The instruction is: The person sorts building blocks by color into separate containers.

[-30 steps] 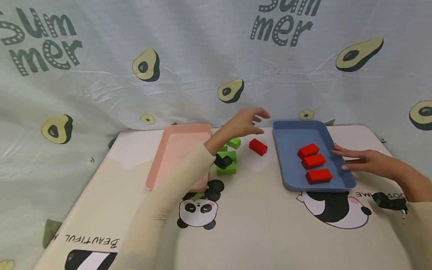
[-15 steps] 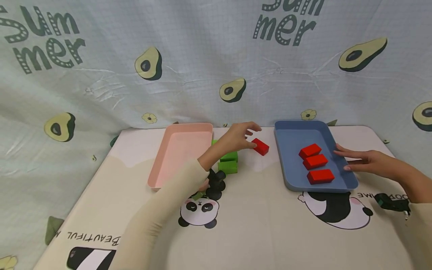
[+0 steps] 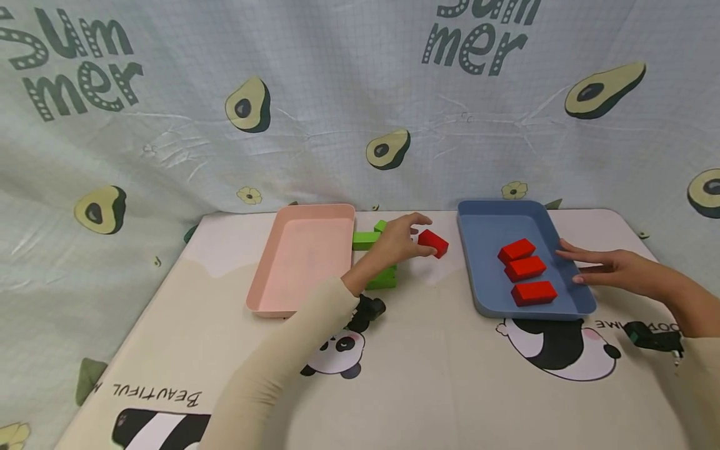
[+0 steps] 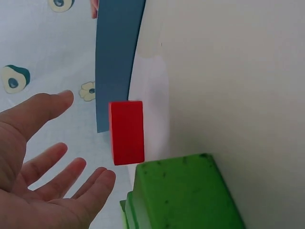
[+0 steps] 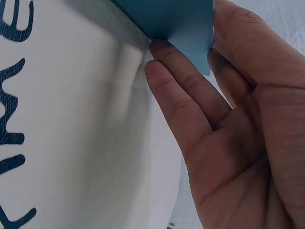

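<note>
My left hand (image 3: 400, 240) is at a loose red block (image 3: 433, 243) on the table. In the head view, the thumb overlaps the block's near edge and the fingers reach past its far side. From the left wrist view, the fingers (image 4: 97, 191) are spread, with a gap to the red block (image 4: 127, 132). My right hand (image 3: 624, 272) rests at the right rim of the blue tray (image 3: 495, 222), its fingers fairly straight; in the right wrist view, two fingertips touch the tray's outer wall (image 5: 183, 28). Three red blocks (image 3: 525, 269) lie inside the tray.
Left of the loose block stands a pink tray (image 3: 306, 250). Several green blocks (image 3: 365, 240) lie along its right side, partly hidden by my left arm. A printed curtain (image 3: 315, 125) hangs behind the table. The tablecloth (image 3: 422, 362) has panda prints.
My left hand has come down and towards me to the loose red block. More green blocks show behind the wrist. The right hand and the blue tray stay put.
</note>
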`<act>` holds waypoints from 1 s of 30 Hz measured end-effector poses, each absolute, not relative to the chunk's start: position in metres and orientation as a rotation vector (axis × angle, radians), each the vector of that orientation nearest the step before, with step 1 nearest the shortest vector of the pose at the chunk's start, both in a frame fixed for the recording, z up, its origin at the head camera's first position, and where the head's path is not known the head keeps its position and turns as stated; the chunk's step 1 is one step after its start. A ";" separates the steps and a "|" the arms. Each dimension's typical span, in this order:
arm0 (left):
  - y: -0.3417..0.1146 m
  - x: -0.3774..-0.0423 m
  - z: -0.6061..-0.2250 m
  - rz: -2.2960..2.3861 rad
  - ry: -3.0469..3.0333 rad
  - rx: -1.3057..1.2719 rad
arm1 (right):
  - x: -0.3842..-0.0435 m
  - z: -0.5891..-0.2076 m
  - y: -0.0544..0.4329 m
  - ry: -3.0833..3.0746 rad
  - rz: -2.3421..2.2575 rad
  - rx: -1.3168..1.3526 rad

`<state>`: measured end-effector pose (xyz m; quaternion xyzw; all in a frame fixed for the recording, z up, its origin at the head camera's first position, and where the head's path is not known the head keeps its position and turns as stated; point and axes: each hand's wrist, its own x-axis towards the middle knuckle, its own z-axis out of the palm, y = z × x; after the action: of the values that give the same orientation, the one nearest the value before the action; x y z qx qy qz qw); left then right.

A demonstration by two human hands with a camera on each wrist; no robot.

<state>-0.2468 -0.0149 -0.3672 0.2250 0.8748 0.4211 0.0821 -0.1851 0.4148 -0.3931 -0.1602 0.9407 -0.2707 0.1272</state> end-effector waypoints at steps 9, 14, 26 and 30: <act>0.000 -0.248 -0.378 1.315 2.661 0.524 | -0.186 -0.394 0.417 2.739 -0.786 -0.454; 0.010 -0.248 -0.387 1.333 2.670 0.418 | -0.186 -0.393 0.419 2.702 -0.836 -0.419; 0.025 -0.248 -0.396 1.314 2.720 0.234 | -0.187 -0.394 0.418 2.718 -0.807 -0.421; 0.027 -0.247 -0.398 1.318 2.721 0.224 | -0.187 -0.395 0.419 2.693 -0.840 -0.410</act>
<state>-0.2466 0.0271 -0.3985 0.0738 0.8961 0.4341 0.0550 -0.1870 0.4188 -0.3950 -0.1424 0.9347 -0.2916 0.1450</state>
